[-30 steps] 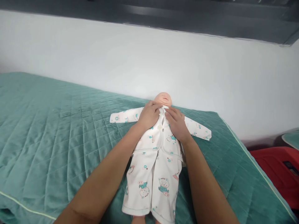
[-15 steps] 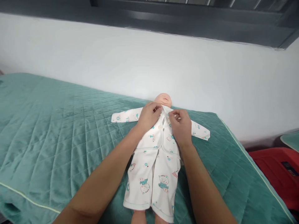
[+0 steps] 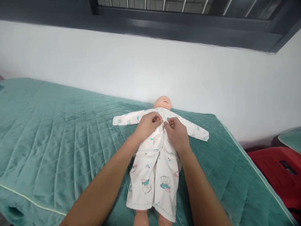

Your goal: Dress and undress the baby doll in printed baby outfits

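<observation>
A baby doll [image 3: 162, 102] lies on its back in a white printed shirt [image 3: 150, 142] and matching pants [image 3: 143, 185]. Both sleeves stretch out to the sides. My left hand [image 3: 150, 123] pinches the left edge of the shirt's front opening at chest height. Close beside it, my right hand [image 3: 176, 131] pinches the opposite edge, thumb and forefinger together. The fingertips nearly meet at the middle of the chest and hide the fastening there. Below the pants hems the doll's bare legs show.
A green quilted cover [image 3: 70, 131] spreads under the doll, with a pale piped edge. Behind it rises a white wall [image 3: 105, 62] under a dark window frame [image 3: 164, 28] with bars. A red plastic object [image 3: 277, 169] stands beyond the right edge.
Both hands have moved a little down the shirt front, from near the collar to the chest. My right hand has come left, closer to my left hand.
</observation>
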{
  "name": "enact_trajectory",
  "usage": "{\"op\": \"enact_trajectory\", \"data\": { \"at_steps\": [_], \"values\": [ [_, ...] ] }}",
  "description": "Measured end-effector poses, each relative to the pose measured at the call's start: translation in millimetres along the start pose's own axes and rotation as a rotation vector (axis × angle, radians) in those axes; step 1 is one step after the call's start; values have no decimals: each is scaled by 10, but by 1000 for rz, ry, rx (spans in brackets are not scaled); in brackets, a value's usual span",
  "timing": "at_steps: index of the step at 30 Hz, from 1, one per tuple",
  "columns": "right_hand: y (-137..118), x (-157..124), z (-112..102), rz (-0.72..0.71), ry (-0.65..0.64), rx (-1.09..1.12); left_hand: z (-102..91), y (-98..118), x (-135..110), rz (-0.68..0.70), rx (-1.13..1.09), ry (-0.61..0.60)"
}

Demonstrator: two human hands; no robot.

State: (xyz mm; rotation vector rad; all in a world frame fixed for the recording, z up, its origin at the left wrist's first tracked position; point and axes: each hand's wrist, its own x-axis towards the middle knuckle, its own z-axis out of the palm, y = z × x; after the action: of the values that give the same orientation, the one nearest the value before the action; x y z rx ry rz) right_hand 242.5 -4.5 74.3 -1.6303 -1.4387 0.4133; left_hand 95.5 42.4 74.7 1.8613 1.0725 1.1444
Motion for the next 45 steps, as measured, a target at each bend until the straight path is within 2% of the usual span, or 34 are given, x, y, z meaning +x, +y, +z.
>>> {"op": "enact_trajectory", "data": {
  "at_steps": [4,7,15,18,24,31,40,45],
  "values": [
    [56,74,-74,88,-87,239,13,15,26,48,53,30],
    [86,98,-107,140,-140,376,26,50,32,32,-25,37],
    [126,110,-141,221,-202,567,46,36,30,-7,-120,-7],
    [114,102,-122,208,-180,536,52,11,34,6,-149,-8],
    [56,76,-56,117,-88,303,47,32,33,-2,-152,-14],
    [31,73,-54,114,-83,232,56,-6,37,11,-216,-31],
    [64,82,-32,100,-70,249,59,6,36,8,-191,-35],
    [87,84,-64,144,-133,419,62,2,38,38,-160,-21]
  ]
}}
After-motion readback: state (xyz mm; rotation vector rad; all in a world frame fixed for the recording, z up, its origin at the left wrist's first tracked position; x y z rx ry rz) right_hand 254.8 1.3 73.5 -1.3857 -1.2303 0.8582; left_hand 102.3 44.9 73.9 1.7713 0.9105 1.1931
